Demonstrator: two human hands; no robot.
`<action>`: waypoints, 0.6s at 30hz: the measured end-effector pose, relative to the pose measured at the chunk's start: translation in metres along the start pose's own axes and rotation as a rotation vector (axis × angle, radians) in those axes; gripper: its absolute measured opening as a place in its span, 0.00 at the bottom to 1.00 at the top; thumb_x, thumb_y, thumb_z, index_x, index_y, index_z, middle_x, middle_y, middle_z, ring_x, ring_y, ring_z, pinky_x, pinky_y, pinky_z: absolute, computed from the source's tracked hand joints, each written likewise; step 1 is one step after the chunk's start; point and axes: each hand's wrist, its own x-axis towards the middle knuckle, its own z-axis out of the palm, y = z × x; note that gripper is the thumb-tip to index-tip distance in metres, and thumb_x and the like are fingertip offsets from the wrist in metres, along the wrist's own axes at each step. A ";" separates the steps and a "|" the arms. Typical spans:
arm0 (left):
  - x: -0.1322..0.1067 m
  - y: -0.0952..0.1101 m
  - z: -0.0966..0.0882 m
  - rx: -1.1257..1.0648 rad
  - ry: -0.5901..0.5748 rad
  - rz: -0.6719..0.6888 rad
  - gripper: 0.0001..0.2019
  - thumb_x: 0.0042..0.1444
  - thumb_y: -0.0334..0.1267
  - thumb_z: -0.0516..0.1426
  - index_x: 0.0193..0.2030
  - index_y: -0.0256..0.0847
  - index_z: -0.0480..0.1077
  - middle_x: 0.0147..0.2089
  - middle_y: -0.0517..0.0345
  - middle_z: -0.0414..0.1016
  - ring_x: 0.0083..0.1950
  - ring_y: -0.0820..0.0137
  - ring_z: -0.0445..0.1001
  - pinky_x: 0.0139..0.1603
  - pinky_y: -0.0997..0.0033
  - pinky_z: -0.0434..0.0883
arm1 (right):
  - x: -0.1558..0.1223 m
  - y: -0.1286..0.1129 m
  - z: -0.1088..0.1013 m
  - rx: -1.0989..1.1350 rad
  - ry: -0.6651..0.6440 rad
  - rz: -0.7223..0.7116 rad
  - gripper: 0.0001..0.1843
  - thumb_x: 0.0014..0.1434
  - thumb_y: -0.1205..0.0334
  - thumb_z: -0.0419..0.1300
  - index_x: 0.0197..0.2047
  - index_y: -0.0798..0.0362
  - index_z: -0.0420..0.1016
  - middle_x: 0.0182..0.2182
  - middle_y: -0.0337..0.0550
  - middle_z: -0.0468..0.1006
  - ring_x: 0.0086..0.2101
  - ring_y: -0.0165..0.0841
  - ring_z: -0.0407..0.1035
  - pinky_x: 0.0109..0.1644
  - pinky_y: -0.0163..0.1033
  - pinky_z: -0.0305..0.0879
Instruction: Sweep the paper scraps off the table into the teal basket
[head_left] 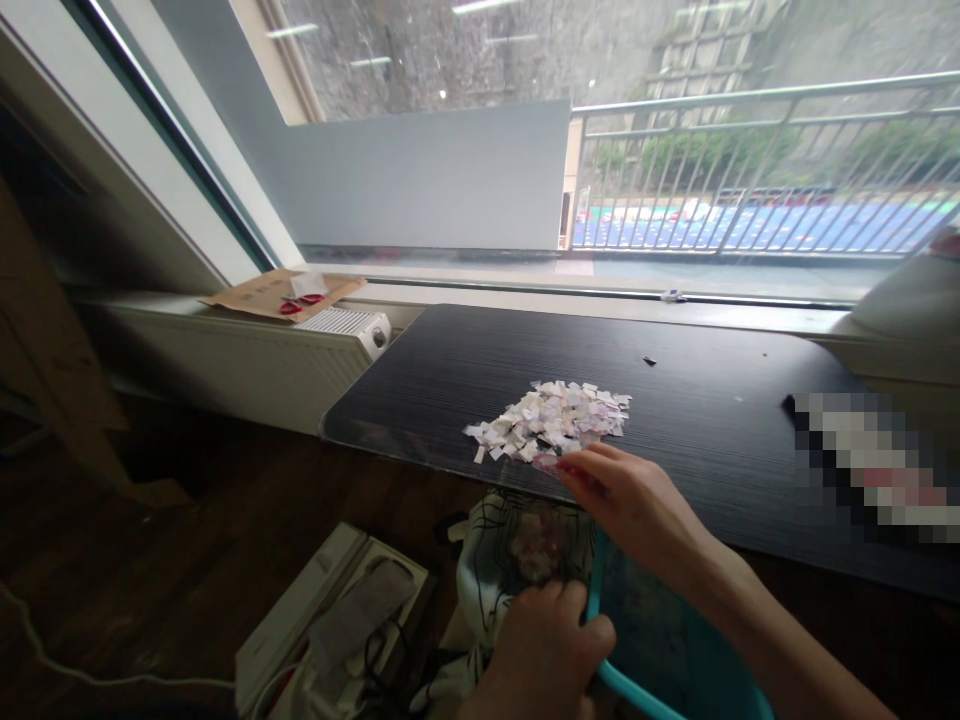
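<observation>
A loose heap of small white and pale paper scraps (555, 415) lies on a dark tabletop (450, 350), close to its front edge. My right hand (637, 495) reaches in from the right, its fingers pinched on a small pinkish see-through plastic piece (549, 463) at the heap's near side. Lower down, my left hand (544, 640) is closed on the rim of a teal bin (600, 580), which is held below the table edge. Just beyond its knuckles, a crumpled pinkish clear bundle (538, 545) sits against a white cloth with black lines (480, 570).
Red-handled scissors (302, 302) lie on brown cardboard (255, 290) above a white radiator (300, 350). A blurred-out item (877, 465) rests at the table's right. An opened white box (337, 610) and a cable (112, 680) are on the floor.
</observation>
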 end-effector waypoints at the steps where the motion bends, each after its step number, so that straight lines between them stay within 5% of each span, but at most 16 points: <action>1: 0.000 0.000 0.000 -0.002 0.004 0.006 0.16 0.46 0.48 0.63 0.35 0.44 0.64 0.39 0.57 0.64 0.39 0.59 0.68 0.29 0.67 0.65 | 0.000 0.000 0.000 0.004 -0.009 0.001 0.13 0.64 0.58 0.50 0.38 0.50 0.76 0.29 0.39 0.73 0.27 0.27 0.66 0.31 0.31 0.58; 18: -0.001 0.001 -0.003 -0.001 -0.026 0.000 0.15 0.47 0.46 0.62 0.38 0.44 0.65 0.40 0.56 0.64 0.40 0.59 0.67 0.32 0.65 0.66 | -0.015 -0.001 -0.007 0.095 -0.058 0.035 0.13 0.64 0.61 0.50 0.42 0.49 0.76 0.32 0.41 0.74 0.28 0.28 0.66 0.32 0.32 0.60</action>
